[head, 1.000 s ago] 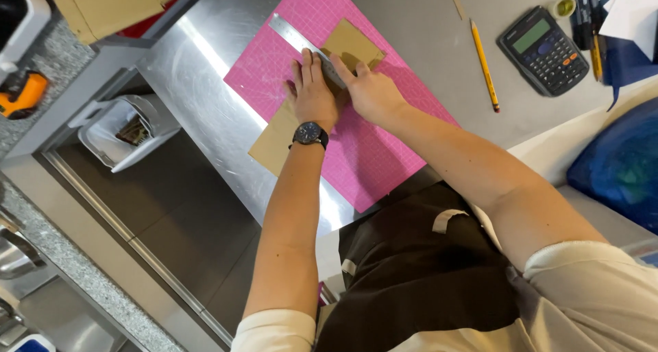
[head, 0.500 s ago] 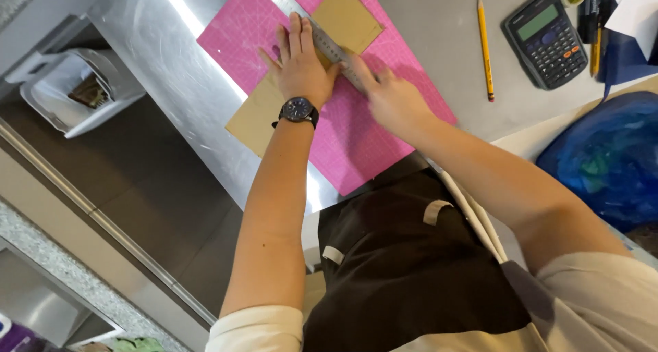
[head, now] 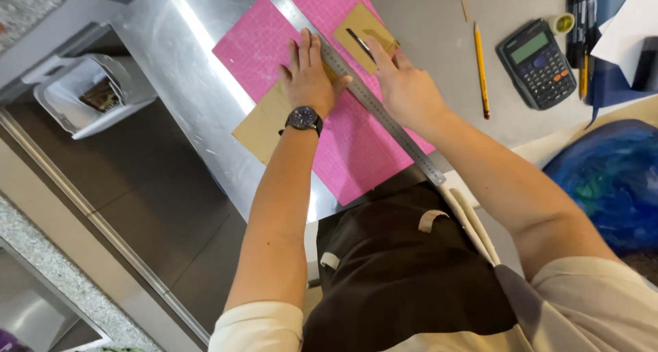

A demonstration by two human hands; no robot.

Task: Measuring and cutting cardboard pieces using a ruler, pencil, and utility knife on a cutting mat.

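Note:
A pink cutting mat [head: 267,37] lies on a steel table [head: 178,64]. A long metal ruler [head: 394,129] runs diagonally across the mat, over a sheet of brown cardboard [head: 264,122]. My left hand [head: 308,81], with a dark wristwatch, presses flat on the ruler and cardboard, thumb on the ruler's right side. My right hand [head: 404,85] is just right of the ruler. Its fingers rest on a thin dark craft knife [head: 358,42], which lies on the smaller part of the cardboard [head: 363,19].
A yellow pencil [head: 481,71], a dark calculator [head: 538,61], pens [head: 582,23] and white paper [head: 630,23] lie at the right. A blue bag [head: 610,180] sits below them. A white bin [head: 75,98] stands on the floor at the left.
My right hand has moved from the ruler out onto the small cardboard piece with the knife. My left hand stays pressed on the ruler. The view has shifted, showing more of the ruler.

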